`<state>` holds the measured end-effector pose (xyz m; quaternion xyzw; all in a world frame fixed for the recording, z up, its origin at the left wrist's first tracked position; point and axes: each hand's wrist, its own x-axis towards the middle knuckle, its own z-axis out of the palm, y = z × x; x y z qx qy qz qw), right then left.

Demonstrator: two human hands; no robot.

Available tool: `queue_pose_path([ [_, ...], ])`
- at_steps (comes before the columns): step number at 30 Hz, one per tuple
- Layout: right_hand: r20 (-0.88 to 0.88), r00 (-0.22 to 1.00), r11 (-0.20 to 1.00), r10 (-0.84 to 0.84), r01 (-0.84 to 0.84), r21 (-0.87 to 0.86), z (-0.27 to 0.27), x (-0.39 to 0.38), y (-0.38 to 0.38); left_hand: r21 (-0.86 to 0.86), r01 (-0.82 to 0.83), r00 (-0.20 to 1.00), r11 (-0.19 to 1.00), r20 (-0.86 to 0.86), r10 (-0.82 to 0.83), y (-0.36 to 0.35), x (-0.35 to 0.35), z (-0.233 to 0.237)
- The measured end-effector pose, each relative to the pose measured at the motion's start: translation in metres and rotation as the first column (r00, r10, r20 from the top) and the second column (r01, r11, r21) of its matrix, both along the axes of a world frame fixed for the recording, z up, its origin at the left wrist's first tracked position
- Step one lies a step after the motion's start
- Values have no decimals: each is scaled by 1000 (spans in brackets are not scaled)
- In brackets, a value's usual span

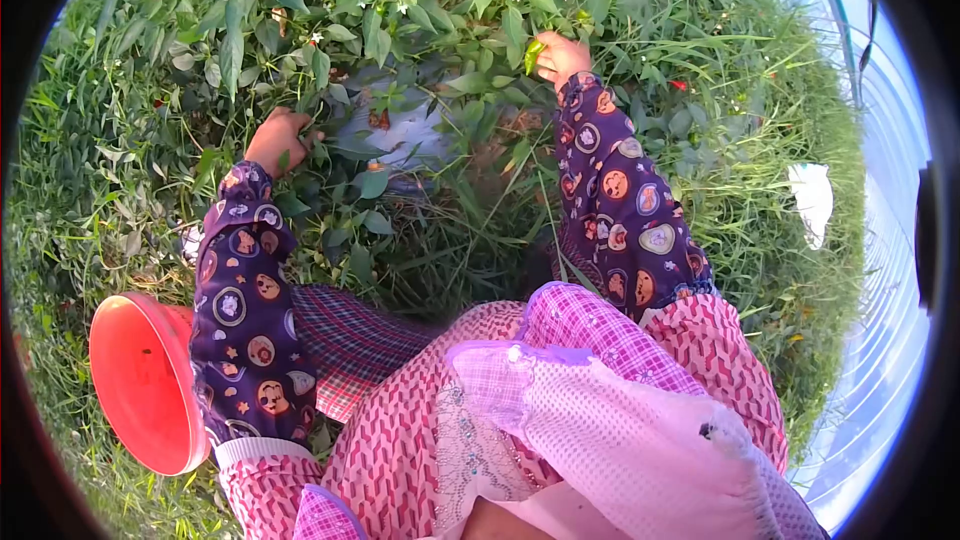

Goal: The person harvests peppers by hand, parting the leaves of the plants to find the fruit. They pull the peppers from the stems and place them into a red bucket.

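My left hand (278,137) reaches into the leafy green plants (400,0) at the left and grips foliage, its fingers partly hidden by leaves. Up on the right, my right hand (560,55) is closed around a small green pepper (533,53) among the leaves. Both arms wear dark purple patterned sleeves. A red bucket (140,380) hangs by my left elbow, its mouth turned toward the left.
Dense plants and long grass fill the ground all around. A pale grey patch (400,125) shows between the plants ahead. A white scrap (812,195) lies in the grass at right. Translucent plastic sheeting (880,340) runs along the right edge.
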<state>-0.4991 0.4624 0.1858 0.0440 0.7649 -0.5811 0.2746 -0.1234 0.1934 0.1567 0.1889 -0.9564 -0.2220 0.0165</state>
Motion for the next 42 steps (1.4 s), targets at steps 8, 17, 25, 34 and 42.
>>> queue_pose_path([
  [8, 3, 968, 907, 251, -234, -350, 85, 95, -10, -109, 113, 989, 988, -80, -122, 60, -46, 61],
  [17, 3, 968, 940, 251, -243, -239, 87, 90, 2, 322, 135, 947, 937, -320, -27, 104, -111, 74],
  [25, -145, 854, 863, 500, -505, -3, 84, 96, 8, 988, -144, 976, -61, 152, 157, 126, -215, 81],
  [34, -383, 454, 571, 805, -415, 709, 97, 94, 29, 988, -91, 964, -127, 120, 238, 158, -247, 22],
  [42, -503, 152, 480, 851, -614, 626, 76, 86, 37, 883, 77, 974, -463, 33, 225, 179, -241, 49],
])
